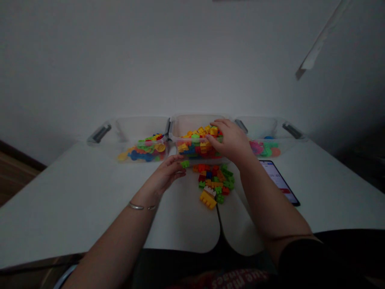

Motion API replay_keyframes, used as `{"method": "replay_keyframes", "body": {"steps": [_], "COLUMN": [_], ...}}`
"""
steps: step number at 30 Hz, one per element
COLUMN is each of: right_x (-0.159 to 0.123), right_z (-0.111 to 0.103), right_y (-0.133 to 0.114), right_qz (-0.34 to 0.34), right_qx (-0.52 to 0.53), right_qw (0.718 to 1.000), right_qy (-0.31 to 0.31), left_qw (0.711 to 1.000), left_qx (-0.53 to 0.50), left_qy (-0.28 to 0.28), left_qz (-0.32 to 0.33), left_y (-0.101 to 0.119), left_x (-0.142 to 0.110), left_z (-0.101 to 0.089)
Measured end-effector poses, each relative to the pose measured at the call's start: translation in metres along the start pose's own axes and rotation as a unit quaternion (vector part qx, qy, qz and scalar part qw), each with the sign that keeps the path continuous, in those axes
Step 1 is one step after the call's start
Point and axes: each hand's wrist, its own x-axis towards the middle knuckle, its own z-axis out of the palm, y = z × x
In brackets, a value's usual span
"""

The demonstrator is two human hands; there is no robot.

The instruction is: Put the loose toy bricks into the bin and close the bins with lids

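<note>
Pinched at the fingertips of my left hand (pixel 168 173) is a small green building block (pixel 185 163), just in front of the middle clear plastic bin (pixel 188 120). My right hand (pixel 233 140) reaches over that bin's right side, thumb and fingers apart and curved about the yellow building blocks (pixel 213 131) on top of its heap. I see no block clearly lifted by it. A loose pile of building blocks (pixel 215 178) in red, orange, green and blue lies on the table between my forearms. At its near edge are a larger yellow block (pixel 208 199) and a white block (pixel 209 190).
To the left stands a clear bin (pixel 141 122) with mixed colourful plastic pieces. Another clear bin (pixel 258 122) on the right holds pink, green and orange pieces. A phone (pixel 281 182) lies beside my right forearm on the white table (pixel 90 200). Behind is a wall.
</note>
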Motion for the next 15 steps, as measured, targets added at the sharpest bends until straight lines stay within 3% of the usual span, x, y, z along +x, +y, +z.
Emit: {"method": "replay_keyframes", "body": {"steps": [5, 8, 11, 15], "right_x": [-0.001, -0.002, -0.005, -0.01], "right_z": [-0.009, -0.013, -0.013, -0.007], "right_y": [-0.007, -0.014, -0.025, -0.041], "right_qz": [-0.043, -0.095, -0.139, -0.171], "right_qx": [0.091, 0.157, 0.219, 0.242], "right_qw": [0.991, 0.979, 0.966, 0.948], "right_qy": [0.085, 0.093, 0.027, -0.115], "left_qw": [1.0, 1.0, 1.0, 0.999], "left_qx": [-0.014, -0.021, -0.023, -0.027], "left_qy": [-0.007, -0.007, -0.005, -0.017], "left_qz": [0.011, 0.015, 0.012, 0.015], "left_y": [-0.002, -0.003, -0.003, -0.001], "left_x": [0.001, 0.002, 0.004, 0.006], "left_z": [0.0, 0.0, 0.0, 0.001]}}
